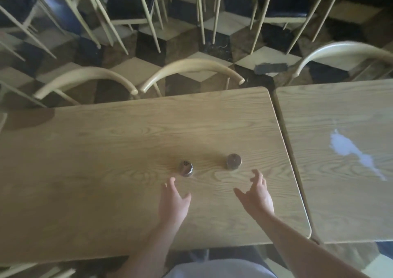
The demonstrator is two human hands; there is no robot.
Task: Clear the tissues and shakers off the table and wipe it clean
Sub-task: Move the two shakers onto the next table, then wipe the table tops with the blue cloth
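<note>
Two small metal-topped shakers stand upright on the light wooden table point(106, 160): the left shaker point(185, 168) and the right shaker point(233, 161). My left hand point(175, 201) hovers just below the left shaker, fingers spread, holding nothing. My right hand point(256, 194) is below and slightly right of the right shaker, fingers curled apart and empty. Neither hand touches a shaker. No tissues show on this table.
A second wooden table point(340, 192) butts against the right side, with a pale bright patch point(348, 148) on its top. Three curved chair backs point(191, 69) line the far edge. More chairs stand beyond on the checkered floor point(214, 28).
</note>
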